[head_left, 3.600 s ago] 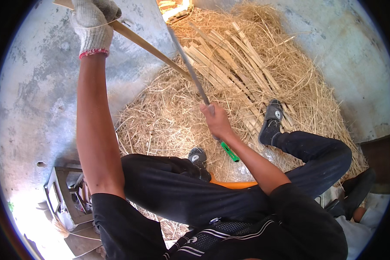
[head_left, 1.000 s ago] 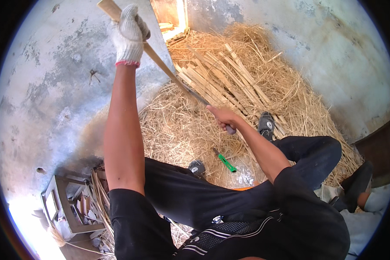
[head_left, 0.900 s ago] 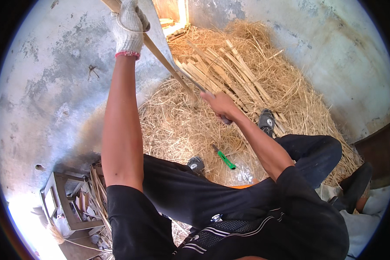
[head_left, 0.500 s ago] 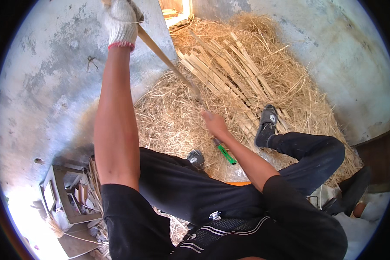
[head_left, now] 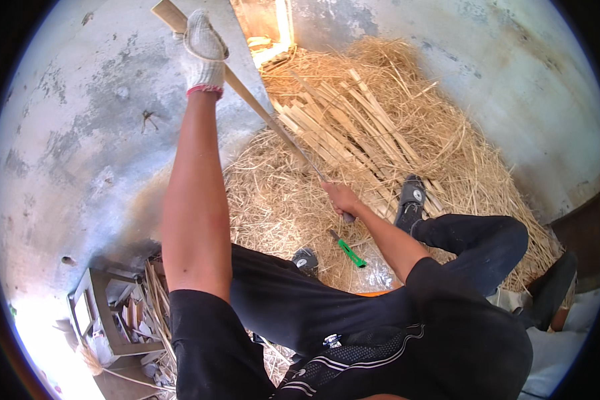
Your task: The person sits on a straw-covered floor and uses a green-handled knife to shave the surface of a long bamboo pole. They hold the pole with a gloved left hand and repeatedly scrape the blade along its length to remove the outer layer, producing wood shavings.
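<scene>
My left hand (head_left: 205,50), in a white knitted glove with a red cuff, is raised high at the upper left. Its fingers are wrapped round a long pale strip of bamboo or wood (head_left: 259,110), which slants down to the right across my front. Lower, over the shavings, my bare right hand (head_left: 341,198) is closed on the dark handle of a knife (head_left: 348,217). The knife's thin blade meets the strip's lower end; exactly how they touch is too small to tell. A green-handled cutter (head_left: 351,253) lies below my right hand.
A stack of split strips (head_left: 353,130) rests on a heap of curly shavings (head_left: 253,187) against the walls. My shoe (head_left: 412,197) is beside the stack. At the lower left, a wooden frame (head_left: 107,313) holds scraps. Part of another person's leg (head_left: 550,290) shows at the right.
My left hand has come down and slightly right in the picture, showing the strip's upper end. My right hand is slightly lower and further right; the knife handle now shows below it.
</scene>
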`<act>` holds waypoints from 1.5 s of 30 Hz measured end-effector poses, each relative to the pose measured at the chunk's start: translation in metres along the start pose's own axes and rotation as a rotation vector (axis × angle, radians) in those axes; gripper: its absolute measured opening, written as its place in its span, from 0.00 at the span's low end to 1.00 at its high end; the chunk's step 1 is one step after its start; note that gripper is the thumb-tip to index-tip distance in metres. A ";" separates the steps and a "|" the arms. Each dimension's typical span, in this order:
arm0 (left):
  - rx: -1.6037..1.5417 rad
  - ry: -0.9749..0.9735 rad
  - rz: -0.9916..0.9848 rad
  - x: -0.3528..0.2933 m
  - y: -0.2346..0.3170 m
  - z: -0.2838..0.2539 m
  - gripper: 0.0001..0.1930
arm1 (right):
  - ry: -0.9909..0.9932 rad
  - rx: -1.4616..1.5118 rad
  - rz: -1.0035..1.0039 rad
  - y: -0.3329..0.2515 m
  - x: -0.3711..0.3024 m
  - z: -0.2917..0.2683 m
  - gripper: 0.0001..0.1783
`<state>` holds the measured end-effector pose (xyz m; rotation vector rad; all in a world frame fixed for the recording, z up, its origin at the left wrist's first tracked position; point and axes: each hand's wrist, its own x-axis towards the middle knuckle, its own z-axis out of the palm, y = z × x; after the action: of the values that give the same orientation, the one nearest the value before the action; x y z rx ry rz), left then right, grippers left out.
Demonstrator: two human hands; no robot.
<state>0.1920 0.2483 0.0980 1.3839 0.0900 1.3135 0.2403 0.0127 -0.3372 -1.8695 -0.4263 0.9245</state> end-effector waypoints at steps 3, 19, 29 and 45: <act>0.061 0.095 0.018 0.004 0.004 -0.013 0.17 | 0.527 -0.397 -0.373 -0.017 -0.029 0.060 0.28; -0.130 -0.031 -0.093 -0.008 0.033 -0.020 0.17 | -0.366 0.889 0.073 0.016 -0.017 0.089 0.10; 0.405 0.156 0.223 0.013 -0.017 -0.056 0.14 | 0.526 -0.007 -0.706 -0.186 -0.078 0.015 0.08; 0.113 0.106 -0.006 -0.003 -0.002 0.001 0.18 | -0.417 0.514 0.249 0.007 -0.004 0.017 0.06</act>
<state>0.1924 0.2466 0.0953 1.4072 0.2428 1.3946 0.2243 0.0175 -0.3457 -1.2747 -0.1742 1.4495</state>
